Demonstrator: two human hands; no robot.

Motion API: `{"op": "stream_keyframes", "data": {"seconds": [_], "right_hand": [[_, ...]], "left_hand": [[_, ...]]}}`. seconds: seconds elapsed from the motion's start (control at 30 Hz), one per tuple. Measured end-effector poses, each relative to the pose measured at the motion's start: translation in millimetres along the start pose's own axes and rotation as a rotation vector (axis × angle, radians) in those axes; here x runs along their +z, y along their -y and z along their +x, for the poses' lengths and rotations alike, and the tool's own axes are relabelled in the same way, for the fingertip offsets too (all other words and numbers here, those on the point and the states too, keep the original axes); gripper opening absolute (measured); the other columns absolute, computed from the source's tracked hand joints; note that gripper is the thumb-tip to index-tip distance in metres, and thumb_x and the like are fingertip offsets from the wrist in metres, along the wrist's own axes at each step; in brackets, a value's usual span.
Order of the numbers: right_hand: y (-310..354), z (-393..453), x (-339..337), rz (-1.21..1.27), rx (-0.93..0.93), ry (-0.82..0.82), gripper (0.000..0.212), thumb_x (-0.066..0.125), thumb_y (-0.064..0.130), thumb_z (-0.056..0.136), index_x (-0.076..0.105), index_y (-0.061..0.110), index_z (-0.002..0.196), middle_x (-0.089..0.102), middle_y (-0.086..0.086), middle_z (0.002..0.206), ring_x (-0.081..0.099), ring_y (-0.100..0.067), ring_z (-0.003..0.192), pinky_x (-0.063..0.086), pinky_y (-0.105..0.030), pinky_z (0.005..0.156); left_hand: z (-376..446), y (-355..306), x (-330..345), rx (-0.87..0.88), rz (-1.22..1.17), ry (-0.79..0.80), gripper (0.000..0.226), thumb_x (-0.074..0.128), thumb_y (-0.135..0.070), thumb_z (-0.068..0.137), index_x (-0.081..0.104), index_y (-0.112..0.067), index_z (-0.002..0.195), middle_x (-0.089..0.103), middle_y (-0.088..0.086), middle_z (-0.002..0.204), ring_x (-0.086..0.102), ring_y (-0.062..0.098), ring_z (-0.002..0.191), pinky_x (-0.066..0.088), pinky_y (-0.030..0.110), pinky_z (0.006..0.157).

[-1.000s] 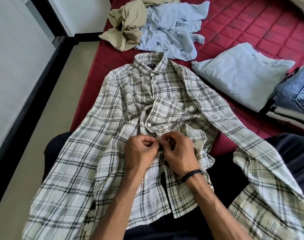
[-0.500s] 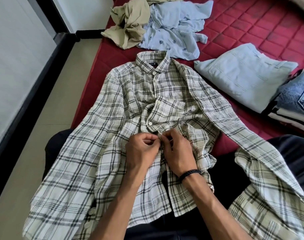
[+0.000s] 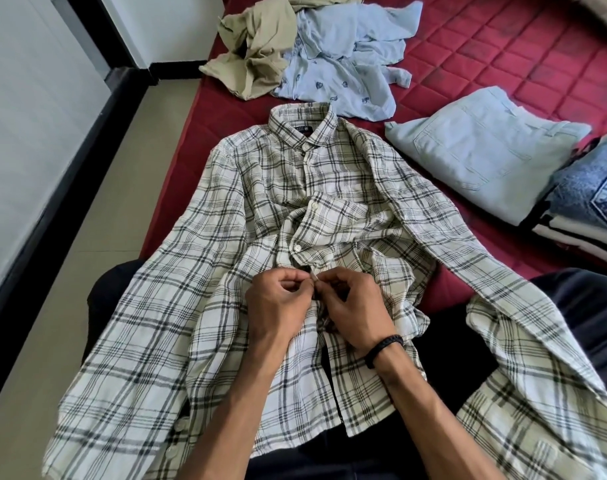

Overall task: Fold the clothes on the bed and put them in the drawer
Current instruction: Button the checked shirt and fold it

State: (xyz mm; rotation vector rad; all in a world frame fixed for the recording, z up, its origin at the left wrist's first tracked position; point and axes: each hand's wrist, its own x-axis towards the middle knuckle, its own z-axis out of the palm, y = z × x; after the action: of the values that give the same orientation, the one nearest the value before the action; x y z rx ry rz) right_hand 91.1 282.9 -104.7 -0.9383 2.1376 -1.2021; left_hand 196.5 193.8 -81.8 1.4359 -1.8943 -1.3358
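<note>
Your plaid shirt (image 3: 246, 209) lies face up with its collar on the red quilted bed (image 3: 503, 53) and its lower half draped over your lap, sleeves spread to either side. Your left hand (image 3: 278, 306) and right hand (image 3: 355, 308) meet at the front placket, fingers curled and pinching the two edges of the cloth together, apparently working a button; two buttons above show fastened, the placket below hangs open.

Expect the shirt to handle as light, soft woven cloth: it bunches and slides under any pull and holds no shape of its own. The button itself is small and likely slippery, so pinch close to the buttonhole. For folding, take it by the shoulders or side seams, and gather the sleeves in first, since they hang off your knees.

The bed looks padded and yielding, with some grip, good for smoothing cloth flat. Beyond the collar lie a crumpled khaki garment (image 3: 253, 50) and a pale blue printed shirt (image 3: 333, 74), not yet folded. To your right sit folded light blue trousers (image 3: 482, 157) beside a stack topped with denim jeans (image 3: 593, 188). The tiled floor (image 3: 87, 237) runs along your left; no drawer is in view.
</note>
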Motion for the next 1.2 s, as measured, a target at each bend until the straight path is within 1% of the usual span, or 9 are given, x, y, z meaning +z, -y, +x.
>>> {"op": "stream_keyframes", "data": {"seconds": [0.13, 0.3, 0.47, 0.63, 0.77, 0.87, 0.93, 1.07, 1.2], "right_hand": [[1, 0, -3, 0.107, 0.026, -0.010, 0.010, 0.074, 0.024, 0.094, 0.079, 0.018, 0.101, 0.075, 0.008, 0.081, 0.068, -0.004, 0.064, 0.050, -0.016, 0.053], [5, -2, -6, 0.200, 0.105, 0.036, 0.020, 0.069, 0.033, 0.097, 0.080, 0.016, 0.101, 0.072, 0.006, 0.074, 0.062, 0.001, 0.055, 0.044, -0.014, 0.049], [5, 0, -2, 0.239, 0.160, 0.037, 0.008, 0.077, 0.026, 0.091, 0.079, 0.019, 0.094, 0.078, 0.004, 0.085, 0.073, -0.009, 0.074, 0.061, -0.025, 0.066], [7, -1, 1, 0.305, 0.221, 0.029, 0.008, 0.081, 0.025, 0.088, 0.079, 0.018, 0.092, 0.078, 0.002, 0.085, 0.075, -0.012, 0.077, 0.062, -0.028, 0.070], [7, -3, -1, 0.470, 0.313, 0.046, 0.015, 0.079, 0.028, 0.089, 0.080, 0.013, 0.093, 0.079, -0.004, 0.087, 0.072, -0.011, 0.075, 0.057, -0.026, 0.071], [6, -4, -4, 0.547, 0.370, 0.068, 0.015, 0.078, 0.023, 0.091, 0.078, 0.009, 0.096, 0.079, -0.010, 0.092, 0.072, -0.017, 0.079, 0.060, -0.031, 0.076], [5, -5, -4, 0.542, 0.370, 0.054, 0.013, 0.079, 0.020, 0.089, 0.078, 0.009, 0.095, 0.079, -0.009, 0.092, 0.074, -0.020, 0.082, 0.061, -0.034, 0.080], [4, -7, 1, 0.398, 0.316, -0.011, 0.015, 0.082, 0.022, 0.088, 0.075, 0.009, 0.090, 0.078, -0.007, 0.085, 0.076, -0.023, 0.079, 0.063, -0.035, 0.073], [6, -8, 4, 0.254, 0.249, -0.046, 0.017, 0.085, 0.025, 0.084, 0.075, 0.013, 0.088, 0.078, -0.002, 0.081, 0.076, -0.016, 0.075, 0.063, -0.028, 0.067]], "left_hand": [[0, 0, 0, -0.006, -0.025, -0.002, 0.008, 0.082, -0.016, 0.086, 0.078, -0.020, 0.092, 0.074, -0.012, 0.079, 0.069, -0.007, 0.064, 0.053, 0.011, 0.053], [1, 4, -2, -0.037, -0.022, -0.008, 0.010, 0.081, -0.019, 0.087, 0.076, -0.022, 0.095, 0.075, -0.009, 0.084, 0.071, 0.000, 0.066, 0.055, 0.015, 0.054], [1, 9, -4, -0.018, -0.008, -0.007, 0.011, 0.079, -0.016, 0.089, 0.076, -0.019, 0.099, 0.073, -0.011, 0.085, 0.071, 0.001, 0.074, 0.057, 0.015, 0.060], [1, 11, -3, -0.020, -0.019, 0.021, 0.014, 0.075, -0.014, 0.092, 0.075, -0.015, 0.106, 0.069, -0.013, 0.087, 0.068, -0.002, 0.076, 0.053, 0.009, 0.059], [1, 10, -2, -0.012, -0.030, 0.003, 0.011, 0.077, -0.013, 0.091, 0.076, -0.016, 0.102, 0.071, -0.012, 0.084, 0.068, -0.006, 0.066, 0.050, 0.007, 0.055], [-2, 8, -1, 0.031, -0.004, 0.023, 0.012, 0.078, -0.011, 0.089, 0.077, -0.014, 0.101, 0.068, -0.016, 0.081, 0.064, -0.017, 0.065, 0.048, 0.005, 0.054], [-4, 7, -1, 0.051, 0.012, 0.033, 0.013, 0.077, -0.014, 0.091, 0.078, -0.013, 0.104, 0.071, -0.014, 0.084, 0.063, -0.017, 0.064, 0.050, 0.007, 0.053], [-9, 6, -3, 0.047, 0.020, 0.040, 0.030, 0.075, -0.045, 0.091, 0.079, -0.016, 0.098, 0.075, -0.006, 0.074, 0.070, 0.005, 0.058, 0.060, 0.030, 0.051], [-6, 9, -2, 0.023, -0.037, -0.008, 0.017, 0.083, -0.029, 0.087, 0.080, -0.016, 0.097, 0.077, -0.006, 0.081, 0.073, 0.006, 0.064, 0.061, 0.029, 0.057]]}}
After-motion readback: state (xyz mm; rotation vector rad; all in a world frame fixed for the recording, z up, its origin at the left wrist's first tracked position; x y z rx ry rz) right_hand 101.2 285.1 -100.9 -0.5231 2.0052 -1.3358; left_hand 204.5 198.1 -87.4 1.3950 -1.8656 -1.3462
